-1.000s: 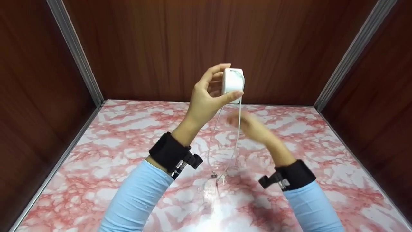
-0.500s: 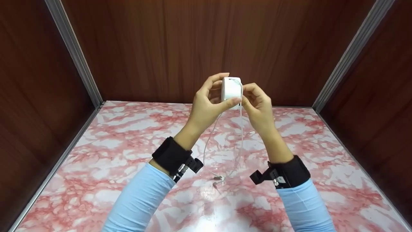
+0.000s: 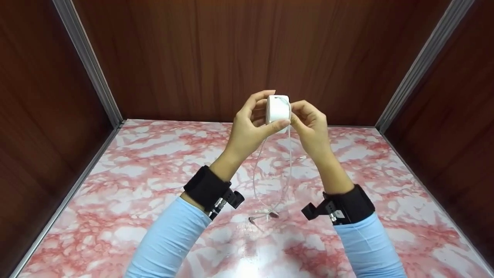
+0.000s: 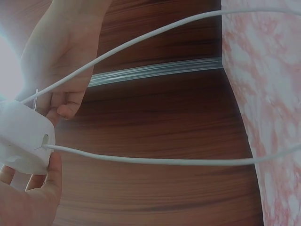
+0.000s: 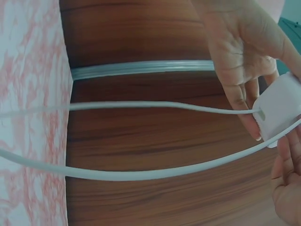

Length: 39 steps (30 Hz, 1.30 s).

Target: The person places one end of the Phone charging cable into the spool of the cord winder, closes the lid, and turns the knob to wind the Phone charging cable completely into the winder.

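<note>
A white rounded block (image 3: 278, 109) is held up in front of the back wall. My left hand (image 3: 247, 127) grips it from the left, thumb on the near face and index finger over the top. At the block's right edge, my right hand (image 3: 314, 131) pinches the white cable (image 3: 290, 154) with thumb and index finger. One strand leaves a slot (image 4: 45, 140) in the block, as the left wrist view shows. Both strands hang down toward small cable ends (image 3: 266, 213) low over the table; whether these touch it I cannot tell. The block's far side is hidden in the head view.
The pink-and-white marbled table (image 3: 154, 154) spreads below the hands. Dark wood panels (image 3: 173, 58) enclose it at the back and sides, with metal strips (image 3: 88, 58) at the corners. Each wrist wears a black strap (image 3: 206, 189) with a small camera.
My right hand has come up from below, where it was blurred, to the block's right edge and the cable. My left hand and the block are slightly lower. The hanging cable ends have swung.
</note>
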### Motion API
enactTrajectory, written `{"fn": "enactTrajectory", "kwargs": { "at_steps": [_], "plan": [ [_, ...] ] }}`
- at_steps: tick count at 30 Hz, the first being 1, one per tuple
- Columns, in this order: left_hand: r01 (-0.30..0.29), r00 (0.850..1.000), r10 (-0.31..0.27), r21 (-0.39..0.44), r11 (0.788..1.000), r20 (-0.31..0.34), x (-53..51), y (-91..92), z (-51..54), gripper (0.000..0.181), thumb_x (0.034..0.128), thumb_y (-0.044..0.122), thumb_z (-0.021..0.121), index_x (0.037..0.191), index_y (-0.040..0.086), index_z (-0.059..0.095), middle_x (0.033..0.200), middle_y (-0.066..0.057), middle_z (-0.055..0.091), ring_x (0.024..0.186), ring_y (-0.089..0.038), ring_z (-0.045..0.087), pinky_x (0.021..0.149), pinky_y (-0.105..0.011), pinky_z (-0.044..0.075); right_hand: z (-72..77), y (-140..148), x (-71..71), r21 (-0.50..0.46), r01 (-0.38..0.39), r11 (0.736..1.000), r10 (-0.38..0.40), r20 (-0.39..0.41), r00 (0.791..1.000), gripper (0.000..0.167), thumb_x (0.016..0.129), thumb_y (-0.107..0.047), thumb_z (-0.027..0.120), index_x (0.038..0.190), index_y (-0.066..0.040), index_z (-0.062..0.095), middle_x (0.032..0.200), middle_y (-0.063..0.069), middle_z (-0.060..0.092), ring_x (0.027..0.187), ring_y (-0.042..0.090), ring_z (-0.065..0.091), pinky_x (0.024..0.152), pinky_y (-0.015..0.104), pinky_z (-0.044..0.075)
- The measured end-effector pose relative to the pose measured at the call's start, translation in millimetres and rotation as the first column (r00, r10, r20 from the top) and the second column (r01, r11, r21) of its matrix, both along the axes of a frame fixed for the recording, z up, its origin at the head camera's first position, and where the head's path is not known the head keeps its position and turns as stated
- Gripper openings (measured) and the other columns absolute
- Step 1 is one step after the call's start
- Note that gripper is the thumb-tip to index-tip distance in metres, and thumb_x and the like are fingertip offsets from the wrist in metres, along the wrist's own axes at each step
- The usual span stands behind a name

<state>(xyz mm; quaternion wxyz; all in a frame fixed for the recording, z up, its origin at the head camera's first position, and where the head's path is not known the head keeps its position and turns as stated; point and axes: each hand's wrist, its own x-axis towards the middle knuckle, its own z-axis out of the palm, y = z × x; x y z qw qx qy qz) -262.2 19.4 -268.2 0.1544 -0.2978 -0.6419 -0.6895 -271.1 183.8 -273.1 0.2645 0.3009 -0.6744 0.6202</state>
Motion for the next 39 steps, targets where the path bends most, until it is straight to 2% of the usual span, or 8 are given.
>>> {"fn": "enactTrajectory", "kwargs": {
  "at_steps": [3,10,19,25,31,34,36,39],
  "plan": [
    [-0.008,1.0,0.008,-0.008,1.0,0.003,0.2,-0.2,-1.3,0.062,0.0786,0.014,0.081,0.133,0.01,0.052,0.119,-0.012,0.06,0.099,-0.022,0.062,0.087,-0.032,0.055,2.4,-1,2.3,-0.011,0.013,1.0,-0.012,0.052,0.999,0.005,0.091,-0.004,0.064,0.089,0.0,0.066,0.08,-0.005,0.064,0.07,0.006,0.055,0.065,0.018,0.048],
    [-0.015,1.0,0.015,-0.013,1.0,-0.007,-0.1,-0.3,-4.5,0.063,0.0782,0.015,0.081,0.133,0.011,0.051,0.12,-0.011,0.061,0.097,-0.022,0.062,0.086,-0.032,0.055,6.5,-5,4.6,-0.134,-0.038,0.99,0.061,0.174,0.983,0.008,0.088,0.004,0.063,0.09,-0.004,0.062,0.074,-0.002,0.06,0.066,0.007,0.052,0.06,0.017,0.045],
    [-0.01,1.0,0.01,-0.002,1.0,0.014,0.8,1.6,-6.8,0.063,0.078,0.014,0.082,0.133,0.01,0.052,0.12,-0.013,0.061,0.097,-0.024,0.062,0.085,-0.032,0.055,7.0,-6,5.3,-0.208,-0.011,0.978,0.053,0.197,0.979,0.019,0.085,0.009,0.063,0.083,-0.01,0.063,0.065,-0.002,0.055,0.06,0.006,0.048,0.052,0.016,0.039],
    [0.001,1.0,-0.001,0.017,1.0,0.027,1.8,0.5,-6.0,0.065,0.0776,0.01,0.081,0.135,0.009,0.05,0.123,-0.015,0.06,0.097,-0.024,0.061,0.085,-0.035,0.055,1.6,3,1.0,-0.103,-0.053,0.993,0.062,0.088,0.994,0.004,0.086,0.0,0.07,0.085,-0.004,0.07,0.074,-0.004,0.068,0.064,0.006,0.056,0.059,0.017,0.047],
    [-0.003,1.0,0.002,0.022,1.0,0.019,1.5,-0.1,-4.5,0.063,0.0776,0.011,0.081,0.133,0.01,0.051,0.121,-0.013,0.061,0.097,-0.023,0.062,0.086,-0.037,0.055,-6.1,10,-5.5,0.055,-0.022,0.998,0.031,-0.166,0.986,0.01,0.085,-0.005,0.069,0.086,0.005,0.071,0.09,-0.01,0.069,0.08,0.004,0.061,0.072,0.017,0.052],
    [0.012,1.0,-0.012,0.008,1.0,0.01,2.6,0.6,-3.2,0.062,0.0787,0.011,0.08,0.134,0.01,0.051,0.121,-0.013,0.061,0.098,-0.023,0.062,0.086,-0.036,0.055,-9.6,9,-9.9,0.066,0.112,0.992,-0.077,-0.391,0.917,0.002,0.082,0.007,0.069,0.081,0.008,0.07,0.088,-0.002,0.067,0.084,0.005,0.059,0.072,0.016,0.052],
    [0.02,1.0,-0.019,0.0,1.0,0.016,8.9,0.3,2.1,0.062,0.0795,0.009,0.079,0.134,0.007,0.05,0.121,-0.015,0.06,0.098,-0.023,0.062,0.087,-0.036,0.055,-12.4,7,-14.0,0.036,0.213,0.976,-0.159,-0.547,0.822,0.008,0.078,0.015,0.069,0.075,0.007,0.069,0.085,0.005,0.065,0.082,0.009,0.058,0.073,0.015,0.05],
    [0.025,0.999,-0.025,-0.01,1.0,0.027,10.6,0.9,4.2,0.062,0.0795,0.006,0.078,0.135,0.005,0.049,0.121,-0.017,0.06,0.098,-0.023,0.062,0.088,-0.037,0.055,-15.8,7,-21.4,-0.036,0.304,0.952,-0.235,-0.724,0.648,0.011,0.08,0.012,0.07,0.07,0.007,0.07,0.083,0.014,0.063,0.078,0.019,0.056,0.076,0.015,0.048]
  ]
}}
